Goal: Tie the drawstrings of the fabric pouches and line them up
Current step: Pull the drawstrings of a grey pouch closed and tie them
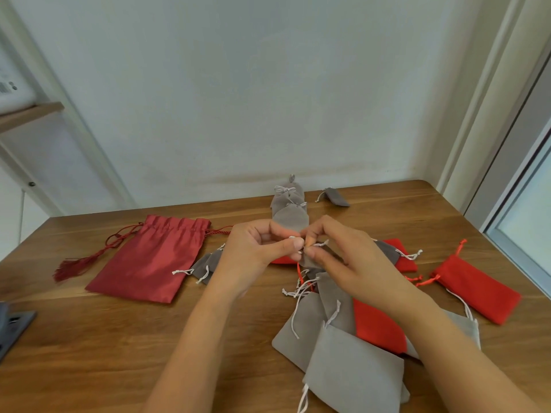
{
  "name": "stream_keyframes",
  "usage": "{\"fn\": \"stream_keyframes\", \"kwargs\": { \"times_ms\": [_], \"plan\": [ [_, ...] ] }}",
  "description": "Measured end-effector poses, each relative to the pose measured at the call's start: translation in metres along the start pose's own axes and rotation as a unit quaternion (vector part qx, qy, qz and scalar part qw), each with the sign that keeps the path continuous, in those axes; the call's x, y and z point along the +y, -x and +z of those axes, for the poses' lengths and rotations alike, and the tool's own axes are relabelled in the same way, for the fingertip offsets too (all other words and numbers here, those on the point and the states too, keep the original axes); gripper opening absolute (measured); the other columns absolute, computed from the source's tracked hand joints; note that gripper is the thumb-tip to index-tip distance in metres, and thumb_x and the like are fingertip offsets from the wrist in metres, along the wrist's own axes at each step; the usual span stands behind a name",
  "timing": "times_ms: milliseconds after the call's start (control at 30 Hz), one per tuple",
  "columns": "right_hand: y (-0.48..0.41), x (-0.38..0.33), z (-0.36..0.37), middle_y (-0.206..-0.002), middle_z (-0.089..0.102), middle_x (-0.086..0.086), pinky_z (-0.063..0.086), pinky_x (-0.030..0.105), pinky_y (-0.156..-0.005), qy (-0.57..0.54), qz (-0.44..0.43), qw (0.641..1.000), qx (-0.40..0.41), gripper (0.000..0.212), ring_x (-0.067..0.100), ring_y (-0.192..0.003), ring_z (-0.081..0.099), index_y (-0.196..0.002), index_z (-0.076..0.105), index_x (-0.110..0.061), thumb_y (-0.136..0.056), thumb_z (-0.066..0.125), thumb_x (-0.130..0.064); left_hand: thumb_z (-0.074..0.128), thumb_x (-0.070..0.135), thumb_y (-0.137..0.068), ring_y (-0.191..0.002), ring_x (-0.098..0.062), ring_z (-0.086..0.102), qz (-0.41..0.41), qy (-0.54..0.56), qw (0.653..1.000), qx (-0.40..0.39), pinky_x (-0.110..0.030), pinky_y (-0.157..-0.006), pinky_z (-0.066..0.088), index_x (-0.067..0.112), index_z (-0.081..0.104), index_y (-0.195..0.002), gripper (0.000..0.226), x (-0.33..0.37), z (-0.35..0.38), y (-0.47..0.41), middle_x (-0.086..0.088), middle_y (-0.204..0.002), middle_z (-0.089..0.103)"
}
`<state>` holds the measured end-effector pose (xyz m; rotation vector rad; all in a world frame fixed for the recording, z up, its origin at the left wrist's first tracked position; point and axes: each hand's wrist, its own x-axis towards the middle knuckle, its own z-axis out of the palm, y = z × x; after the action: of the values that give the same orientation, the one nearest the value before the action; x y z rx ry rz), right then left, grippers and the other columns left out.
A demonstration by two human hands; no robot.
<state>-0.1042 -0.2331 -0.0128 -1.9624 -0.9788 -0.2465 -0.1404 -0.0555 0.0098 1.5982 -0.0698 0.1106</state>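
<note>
Two hands, left hand [262, 248] and right hand [337, 254], fingertips together, each pinched the white drawstring [323, 243] of a grey pouch [310, 262] just nearer than the tied row [290, 205]; loose pouches [351, 374] lay nearer still on the bench [119, 338].

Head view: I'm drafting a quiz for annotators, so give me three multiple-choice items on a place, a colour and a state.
1. Where on the table does the dark-red tasselled pouch lie?
A) left part B) right part C) near edge, middle
2. What colour is the line of tied pouches?
A) red B) grey C) blue
3. What are the left hand and right hand doing?
A) lying flat B) pinching a white drawstring C) lifting a red pouch
Answers: A, it lies left of both hands; B, every pouch in the line is grey; B, the fingers of both hands pinch the cord.
</note>
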Motion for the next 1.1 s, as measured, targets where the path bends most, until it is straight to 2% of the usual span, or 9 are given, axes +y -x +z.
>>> {"fn": "stream_keyframes", "kwargs": {
  "times_ms": [67,333,433,500,700,867,967,1033,1100],
  "plan": [
    [-0.001,0.0,0.004,-0.091,0.064,-0.007,0.045,0.024,-0.072,-0.002,0.004,1.0,0.014,0.002,0.01,-0.083,0.058,-0.091,0.056,-0.019,-0.09,0.058,-0.02,0.075,0.014,-0.063,-0.063,-0.015,0.069,0.001,-0.004,1.0,0.007,-0.022,-0.066,0.056,0.009,0.07,-0.076,0.015,-0.001,0.0,-0.001,-0.01,-0.07,0.073],
    [-0.002,-0.003,0.003,-0.086,0.06,-0.006,0.039,0.01,-0.072,0.037,-0.028,0.995,0.09,0.002,0.004,-0.081,0.055,-0.088,0.061,-0.012,-0.087,0.063,-0.013,0.077,0.028,-0.059,-0.073,-0.018,0.058,-0.062,0.047,0.997,-0.028,-0.029,-0.076,0.046,0.019,0.075,-0.068,0.013,-0.004,-0.003,-0.003,-0.006,-0.074,0.07],
    [-0.002,-0.003,0.003,-0.085,0.061,-0.005,0.039,0.012,-0.07,0.04,-0.02,0.994,0.102,0.001,0.005,-0.08,0.055,-0.088,0.062,-0.011,-0.087,0.062,-0.012,0.076,0.026,-0.063,-0.07,-0.02,0.051,-0.072,0.057,0.995,-0.026,-0.03,-0.072,0.043,0.016,0.073,-0.07,0.013,-0.003,-0.002,-0.003,-0.006,-0.072,0.069],
    [-0.002,-0.004,0.002,-0.086,0.062,-0.004,0.041,0.014,-0.071,0.031,-0.018,0.994,0.102,0.002,0.007,-0.081,0.056,-0.088,0.062,-0.011,-0.088,0.06,-0.012,0.073,0.02,-0.066,-0.061,-0.012,0.05,-0.087,0.059,0.994,-0.022,-0.024,-0.066,0.044,0.01,0.07,-0.073,0.013,-0.003,-0.002,-0.003,-0.002,-0.066,0.066],
    [-0.001,-0.005,0.001,-0.09,0.065,-0.009,0.047,0.025,-0.078,-0.013,-0.023,0.998,0.054,0.001,0.01,-0.089,0.061,-0.089,0.062,-0.015,-0.09,0.061,-0.015,0.07,0.012,-0.064,-0.057,-0.009,0.062,-0.146,0.121,0.982,-0.015,-0.019,-0.062,0.054,0.012,0.072,-0.065,0.002,-0.004,-0.008,-0.005,-0.004,-0.066,0.069],
    [-0.002,-0.008,-0.008,-0.096,0.067,-0.011,0.045,0.02,-0.085,-0.044,-0.046,0.998,0.027,0.003,0.011,-0.097,0.062,-0.087,0.064,-0.016,-0.088,0.063,-0.019,0.067,0.008,-0.065,-0.056,-0.009,0.064,-0.182,0.18,0.966,-0.03,-0.022,-0.066,0.056,0.013,0.073,-0.06,0.009,-0.009,-0.008,-0.008,-0.003,-0.064,0.068],
    [-0.002,-0.01,-0.01,-0.099,0.067,-0.005,0.048,0.025,-0.086,-0.077,-0.034,0.996,-0.005,0.002,0.015,-0.1,0.063,-0.087,0.064,-0.011,-0.088,0.065,-0.012,0.069,0.003,-0.069,-0.053,-0.007,0.063,-0.197,0.202,0.958,-0.052,-0.022,-0.066,0.057,0.013,0.072,-0.058,0.015,-0.009,-0.006,-0.008,-0.002,-0.06,0.067],
    [-0.001,-0.01,-0.011,-0.104,0.068,-0.006,0.048,0.027,-0.089,-0.094,-0.022,0.995,-0.026,0.004,0.016,-0.105,0.063,-0.088,0.064,-0.01,-0.088,0.066,-0.007,0.077,-0.002,-0.063,-0.052,-0.006,0.062,-0.213,0.227,0.948,-0.07,-0.023,-0.064,0.057,0.012,0.072,-0.058,0.016,-0.009,-0.006,-0.008,-0.001,-0.058,0.066],
    [-0.001,-0.009,-0.012,-0.109,0.068,-0.006,0.048,0.027,-0.092,-0.105,-0.01,0.993,-0.042,0.006,0.015,-0.109,0.062,-0.088,0.065,-0.012,-0.088,0.067,-0.006,0.076,0.009,-0.053,-0.052,-0.006,0.061,-0.223,0.248,0.939,-0.083,-0.023,-0.065,0.057,0.013,0.071,-0.057,0.008,-0.009,-0.005,-0.007,-0.001,-0.057,0.065]
  ]
}}
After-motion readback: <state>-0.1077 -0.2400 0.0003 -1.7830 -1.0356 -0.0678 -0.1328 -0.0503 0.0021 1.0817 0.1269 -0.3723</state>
